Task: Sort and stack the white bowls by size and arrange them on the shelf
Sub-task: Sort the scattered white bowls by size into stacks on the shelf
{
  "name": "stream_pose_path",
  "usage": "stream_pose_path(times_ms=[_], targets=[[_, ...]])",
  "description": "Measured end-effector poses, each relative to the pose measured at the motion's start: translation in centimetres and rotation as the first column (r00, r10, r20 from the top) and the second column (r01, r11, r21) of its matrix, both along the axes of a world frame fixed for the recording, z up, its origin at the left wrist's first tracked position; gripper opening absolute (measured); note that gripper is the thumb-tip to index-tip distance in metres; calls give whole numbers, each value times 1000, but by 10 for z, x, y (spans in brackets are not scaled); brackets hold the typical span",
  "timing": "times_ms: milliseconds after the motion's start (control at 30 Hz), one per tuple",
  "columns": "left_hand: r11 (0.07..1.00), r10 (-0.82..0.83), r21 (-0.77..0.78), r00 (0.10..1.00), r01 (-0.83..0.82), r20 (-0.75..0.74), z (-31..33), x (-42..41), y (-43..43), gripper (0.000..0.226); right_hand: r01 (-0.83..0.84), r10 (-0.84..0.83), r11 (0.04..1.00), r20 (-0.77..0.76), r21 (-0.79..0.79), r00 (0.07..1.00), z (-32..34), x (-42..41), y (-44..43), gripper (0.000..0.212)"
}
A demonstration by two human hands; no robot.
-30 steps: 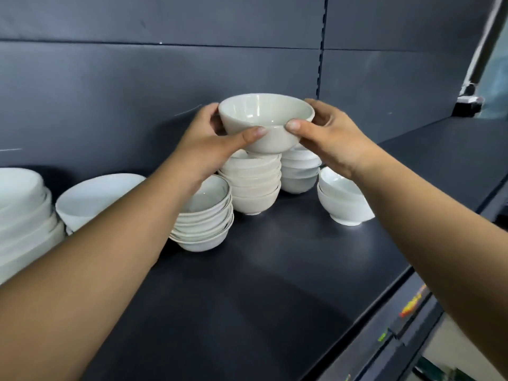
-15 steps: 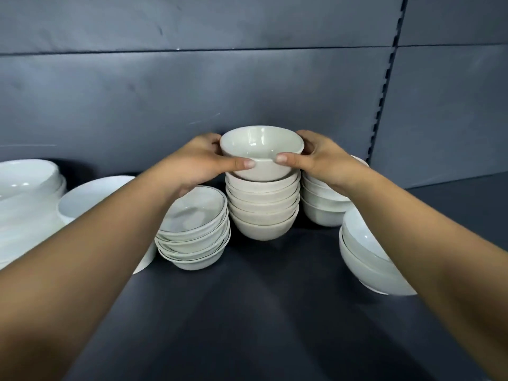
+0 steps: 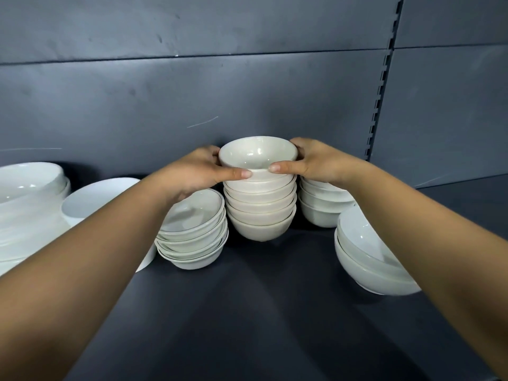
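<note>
"Where's the bowl?"

"The top bowl (image 3: pixel 258 155) sits upright between my hands, nested on the stack (image 3: pixel 259 213) at the back of the shelf (image 3: pixel 261 312)."

"Your grip?"

"My left hand (image 3: pixel 192 174) and right hand (image 3: pixel 316 163) both clasp it. My thumbs press its near wall, tips almost meeting, and my fingers curl round the far sides."

"Around them?"

"Shallow bowls (image 3: pixel 192 235) are piled just below my left hand, beside the stack. Small bowls (image 3: pixel 321 207) are stacked under my right hand. Two big bowls (image 3: pixel 365 259) are nested beneath my right forearm, and a wide bowl (image 3: pixel 96 199) lies beneath my left."
</note>
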State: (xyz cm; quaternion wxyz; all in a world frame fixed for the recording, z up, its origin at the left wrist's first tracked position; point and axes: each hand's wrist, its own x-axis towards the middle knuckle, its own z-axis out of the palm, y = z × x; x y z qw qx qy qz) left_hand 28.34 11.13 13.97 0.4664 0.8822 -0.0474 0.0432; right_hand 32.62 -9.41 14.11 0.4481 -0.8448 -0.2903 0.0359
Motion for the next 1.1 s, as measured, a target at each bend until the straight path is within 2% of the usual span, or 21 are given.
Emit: stream_pose_path(times_ms=[200,300,367,433,533,567,600,633,667,733,767,833,900,1000,1100], targets=[[1000,3,23,999,-4,32,-1,-3,-2,46,36,-36,999,-7,-8,999,-3,3,0,21],[1000,-9,2,1000,9,26,-4,-5,-2,46,57,-57,998,0,-11,998,-2,4,1,39],[1000,-21,-11,999,22,24,-6,-6,-2,44,87,-87,996,14,-24,996,-2,3,3,40],[1000,-11,-2,999,12,37,-7,-8,-1,43,132,-129,990,60,-40,990,-2,5,4,33],[999,30,24,996,-33,87,-9,-14,0,32,189,-166,975,183,-113,969,-3,6,4,43],[999,41,22,994,-44,103,-9,-16,-1,22,202,-168,969,221,-141,961,-3,5,4,52],[998,58,4,990,-59,125,-9,-20,-2,11,222,-176,961,254,-166,951,-1,1,4,71],[996,88,-24,986,-86,142,-9,-23,-3,7,244,-186,953,290,-179,939,0,-3,4,83],[993,118,-42,979,-112,164,-8,-28,-4,12,255,-180,949,343,-186,922,-1,-7,5,86],[981,189,-78,957,-176,221,-9,-37,-2,40,262,-145,945,465,-198,873,1,-15,7,79],[974,224,-93,941,-206,254,-9,-43,1,42,258,-123,947,525,-192,842,3,-23,11,74],[967,251,-115,908,-225,334,-9,-61,8,28,228,-86,960,604,-164,792,6,-40,23,62],[964,263,-68,873,-258,410,-12,-79,24,13,183,-53,974,645,-136,762,9,-61,42,51],[935,275,57,819,-349,504,-18,-120,56,11,85,52,983,682,-165,730,6,-96,82,39],[866,263,235,801,-442,538,-26,-175,99,11,7,129,981,678,-195,724,0,-130,131,33]])
